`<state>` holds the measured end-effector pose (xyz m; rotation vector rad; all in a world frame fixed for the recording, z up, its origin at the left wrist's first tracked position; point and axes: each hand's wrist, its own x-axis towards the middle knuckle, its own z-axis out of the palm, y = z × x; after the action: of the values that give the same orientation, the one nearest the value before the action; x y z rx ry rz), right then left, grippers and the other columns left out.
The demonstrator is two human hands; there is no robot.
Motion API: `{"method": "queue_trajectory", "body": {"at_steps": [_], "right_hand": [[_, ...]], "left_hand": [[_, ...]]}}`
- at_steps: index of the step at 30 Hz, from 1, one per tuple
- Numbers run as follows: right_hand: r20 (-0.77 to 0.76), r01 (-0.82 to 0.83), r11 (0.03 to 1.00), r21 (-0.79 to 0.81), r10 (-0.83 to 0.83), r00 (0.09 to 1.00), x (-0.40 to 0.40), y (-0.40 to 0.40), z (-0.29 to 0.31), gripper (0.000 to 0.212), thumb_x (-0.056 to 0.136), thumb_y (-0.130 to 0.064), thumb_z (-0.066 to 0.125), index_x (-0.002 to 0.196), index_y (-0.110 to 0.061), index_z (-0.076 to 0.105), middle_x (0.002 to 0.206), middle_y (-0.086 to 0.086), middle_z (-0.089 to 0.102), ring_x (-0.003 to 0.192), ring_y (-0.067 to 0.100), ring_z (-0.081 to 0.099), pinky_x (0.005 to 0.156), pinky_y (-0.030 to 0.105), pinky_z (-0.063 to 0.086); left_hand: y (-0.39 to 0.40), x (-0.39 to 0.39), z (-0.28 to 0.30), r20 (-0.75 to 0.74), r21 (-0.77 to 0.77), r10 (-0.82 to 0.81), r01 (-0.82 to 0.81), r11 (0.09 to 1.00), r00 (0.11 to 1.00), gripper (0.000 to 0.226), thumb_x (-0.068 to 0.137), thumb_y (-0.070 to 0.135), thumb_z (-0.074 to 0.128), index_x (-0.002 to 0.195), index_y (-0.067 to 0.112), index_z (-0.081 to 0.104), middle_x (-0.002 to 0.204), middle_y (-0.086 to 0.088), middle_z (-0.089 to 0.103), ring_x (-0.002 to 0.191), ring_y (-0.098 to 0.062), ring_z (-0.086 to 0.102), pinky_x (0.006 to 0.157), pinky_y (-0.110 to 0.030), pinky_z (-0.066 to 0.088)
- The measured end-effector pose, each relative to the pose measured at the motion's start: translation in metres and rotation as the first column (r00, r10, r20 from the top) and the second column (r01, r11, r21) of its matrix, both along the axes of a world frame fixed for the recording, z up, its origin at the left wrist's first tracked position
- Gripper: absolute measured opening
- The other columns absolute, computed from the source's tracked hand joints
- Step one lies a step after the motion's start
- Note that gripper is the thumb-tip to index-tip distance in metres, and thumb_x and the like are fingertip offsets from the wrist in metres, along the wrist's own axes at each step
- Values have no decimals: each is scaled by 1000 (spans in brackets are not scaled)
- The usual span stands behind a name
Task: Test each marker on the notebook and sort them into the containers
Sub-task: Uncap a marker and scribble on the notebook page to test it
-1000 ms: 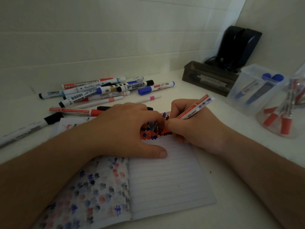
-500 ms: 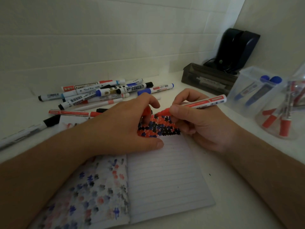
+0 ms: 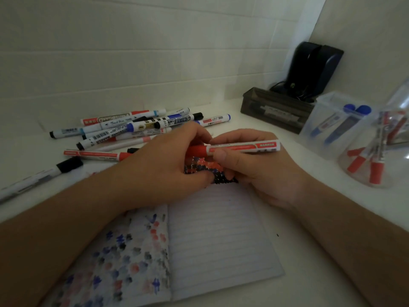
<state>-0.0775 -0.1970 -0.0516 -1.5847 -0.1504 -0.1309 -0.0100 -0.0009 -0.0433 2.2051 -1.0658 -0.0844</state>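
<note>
Head view looks down on a smooth white surface [image 3: 332, 251] set into a corner, with pale tiled walls [image 3: 155, 52] rising at twelve o'clock and a plain wall at two o'clock.

An open notebook [image 3: 221, 240] lies at six o'clock: its right page is ruled and mostly bare below a dense band of red, blue and black marks at the top, while the left page is blotched with faded dabs of the same colours.

At two o'clock a dark blue, rounded object [image 3: 316, 69] stands in the corner behind a low, dark translucent rectangular box [image 3: 276, 107]. At three o'clock sits a clear, squarish plastic container [image 3: 327, 125] holding blue-capped markers, and just beside it a round clear container [image 3: 376, 162] with red-capped markers.

A loose pile of markers [image 3: 132, 127], white barrels with black, blue and red caps, sprawls at eleven o'clock; one black-capped marker [image 3: 44, 176] lies apart at nine o'clock.

The left hand [image 3: 163, 167] is curled over the top of the notebook, its fingertips pinching the red cap end of the red marker [image 3: 241, 148]. The right hand [image 3: 259, 167] grips that marker's white-and-red barrel between thumb and fingers, holding it level just above the marked band, at the centre of the view.
</note>
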Motion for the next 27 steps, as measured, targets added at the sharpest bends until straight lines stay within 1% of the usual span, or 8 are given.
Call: {"method": "queue_trajectory", "body": {"at_steps": [3, 5, 9, 12, 16, 18, 21, 27], "right_hand": [[-16, -29, 998, 64, 30, 999, -1, -2, 2, 19, 87, -20, 64, 97, -14, 80, 84, 10, 73, 62, 21, 62, 47, 24, 39], [-13, -45, 991, 125, 47, 999, 0, -2, 3, 26, 86, -20, 57, 99, -13, 79, 82, 12, 70, 60, 21, 57, 46, 21, 40], [20, -51, 985, 167, 48, 999, 1, -2, 6, 5, 90, -14, 67, 93, -16, 71, 75, 14, 64, 50, 18, 50, 40, 19, 36], [36, -57, 984, 171, 51, 998, 0, -2, 7, 11, 83, -12, 75, 85, -12, 64, 73, 14, 69, 49, 17, 55, 41, 20, 41], [52, -41, 998, 50, 39, 998, -1, 4, 3, 16, 70, -14, 86, 79, -19, 73, 74, 8, 73, 55, 16, 65, 50, 23, 52], [42, -24, 999, 44, 22, 999, 0, 6, 1, 16, 69, -13, 84, 78, -23, 75, 76, 7, 75, 58, 16, 69, 54, 24, 56], [15, 5, 998, 65, -6, 1000, -1, 11, -1, 13, 67, -16, 82, 76, -23, 76, 80, 15, 76, 62, 20, 72, 62, 30, 61], [26, 31, 997, 77, -33, 999, 3, 15, -10, 11, 68, -18, 82, 74, -20, 73, 72, 14, 74, 59, 19, 69, 59, 27, 58]], "left_hand": [[1, 0, 1, -57, -145, 22, -30, 989, 998, 30, 89, 25, 72, 109, 39, 54, 87, 17, 64, 70, -2, 62, 57, -15, 47], [0, -1, 3, -76, -206, 10, -25, 978, 997, 23, 91, 25, 71, 103, 39, 56, 87, 16, 66, 67, -3, 63, 58, -15, 49], [-1, -1, 4, -101, -259, 3, -29, 966, 995, 31, 84, 31, 78, 105, 40, 57, 91, 11, 67, 75, -8, 67, 64, -23, 56], [1, -1, 4, -47, -199, 32, -41, 979, 998, 41, 78, 28, 83, 104, 36, 52, 77, 12, 65, 62, -5, 62, 57, -17, 50], [1, 0, 1, 175, -32, 46, -41, 999, 984, 39, 76, 34, 80, 96, 36, 46, 78, 17, 64, 67, -2, 61, 60, -15, 47], [-1, 2, -1, 159, -55, 76, -68, 996, 984, 32, 73, 39, 77, 88, 35, 49, 73, 14, 64, 66, -3, 61, 58, -17, 48], [-4, 4, -2, 121, -76, 104, -95, 993, 987, 28, 69, 40, 76, 79, 34, 50, 76, 19, 64, 63, -2, 58, 54, -16, 45], [-7, 7, -6, 76, -79, 89, -83, 993, 993, 33, 66, 31, 84, 76, 33, 52, 78, 28, 61, 65, 2, 57, 53, -13, 42]]}}
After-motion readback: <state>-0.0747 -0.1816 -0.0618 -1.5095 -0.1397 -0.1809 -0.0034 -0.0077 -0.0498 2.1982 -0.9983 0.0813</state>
